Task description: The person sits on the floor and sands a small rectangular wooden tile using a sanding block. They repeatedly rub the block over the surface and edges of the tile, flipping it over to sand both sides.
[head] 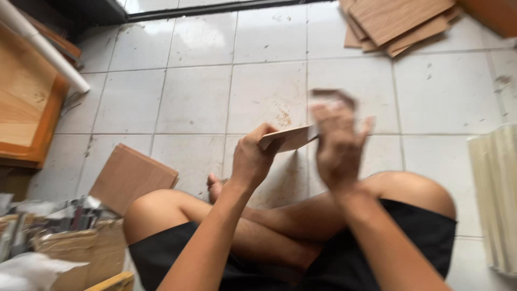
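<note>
A person sits cross-legged on the dirty white tiled floor (194,97). The left hand (252,161) is closed tight around one end of a small flat light-brown wooden board (291,138), holding it up in the air over the knees. The right hand (336,143) is at the other end of the board, but it is all blurry, so I cannot tell if its fingers are closed on the wood or on the small dark thing (334,96) that shows above them.

A brown square wooden piece (132,178) lies on the floor by the left knee. A pile of brown wooden boards (398,24) sits far off at the top. A white pipe (46,51) leans over an orange wooden panel (27,108) on the left.

The right hand looks like it is going fast. I think the board could slip out of the left hand and drop on the bare legs, or a finger could get scraped, since only one end is held
</note>
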